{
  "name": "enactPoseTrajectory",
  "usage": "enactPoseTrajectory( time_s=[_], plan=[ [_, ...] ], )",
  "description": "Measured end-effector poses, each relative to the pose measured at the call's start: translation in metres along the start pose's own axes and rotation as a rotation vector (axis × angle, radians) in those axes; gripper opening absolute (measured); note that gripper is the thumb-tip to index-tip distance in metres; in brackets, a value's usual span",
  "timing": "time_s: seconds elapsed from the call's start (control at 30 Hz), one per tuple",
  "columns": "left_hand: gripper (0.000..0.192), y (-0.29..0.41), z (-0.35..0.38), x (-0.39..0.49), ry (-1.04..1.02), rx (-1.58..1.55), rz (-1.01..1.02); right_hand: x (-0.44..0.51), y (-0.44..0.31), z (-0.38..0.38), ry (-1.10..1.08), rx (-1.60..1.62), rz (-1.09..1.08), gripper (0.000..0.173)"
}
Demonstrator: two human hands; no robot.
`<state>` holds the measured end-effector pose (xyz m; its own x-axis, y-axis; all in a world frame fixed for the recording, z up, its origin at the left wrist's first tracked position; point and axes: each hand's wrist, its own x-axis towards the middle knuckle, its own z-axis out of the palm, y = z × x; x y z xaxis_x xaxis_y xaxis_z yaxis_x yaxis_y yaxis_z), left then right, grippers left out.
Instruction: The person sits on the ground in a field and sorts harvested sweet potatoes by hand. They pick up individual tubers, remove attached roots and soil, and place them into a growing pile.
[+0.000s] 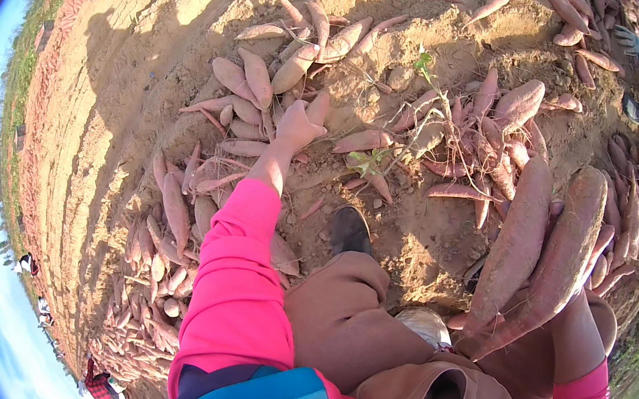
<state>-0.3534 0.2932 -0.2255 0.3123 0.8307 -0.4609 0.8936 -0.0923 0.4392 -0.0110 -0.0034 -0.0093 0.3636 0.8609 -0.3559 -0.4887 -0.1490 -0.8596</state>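
My left hand [297, 128] reaches down to the ground, its fingers around a sweet potato [319, 107] at the edge of a loose heap of sweet potatoes [253, 79]. Two very large, soil-dusted sweet potatoes [560, 255] rest in my right hand [576, 306], held up above my right thigh. Those roots cover most of that hand; a fingertip shows between them. In front of my boot [350, 231] lies another cluster of sweet potatoes [497, 138], with stringy roots and a leafy vine stem [446, 110] attached.
Piles of sweet potatoes [149, 322] run along my left. More roots [628, 198] lie at the right. A co-worker's gloved hand [636, 46] is near a heap at the upper right. Ridged dry soil [150, 56] stretches away; other people [102, 386] are at lower left.
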Motion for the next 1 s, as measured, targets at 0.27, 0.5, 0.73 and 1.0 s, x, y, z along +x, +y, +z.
enactPoseTrajectory(
  time_s=[0.27,0.5,0.73,1.0],
  plan=[
    [0.077,0.041,-0.067,-0.1,-0.715,-1.589,0.353,-0.076,-0.088,-0.052,0.215,0.055,-0.516,0.076],
    [0.04,0.14,-0.105,-0.158,-0.448,-1.447,0.275,-0.205,-0.154,-0.169,0.404,0.223,-0.975,0.075],
    [0.036,0.226,-0.121,-0.18,-0.394,-1.362,0.16,-0.327,-0.048,-0.28,0.91,0.355,-0.531,0.067],
    [0.037,0.269,-0.077,-0.231,-0.181,-1.317,0.106,-0.296,0.094,-0.285,0.565,-1.549,0.243,0.073]
  ],
)
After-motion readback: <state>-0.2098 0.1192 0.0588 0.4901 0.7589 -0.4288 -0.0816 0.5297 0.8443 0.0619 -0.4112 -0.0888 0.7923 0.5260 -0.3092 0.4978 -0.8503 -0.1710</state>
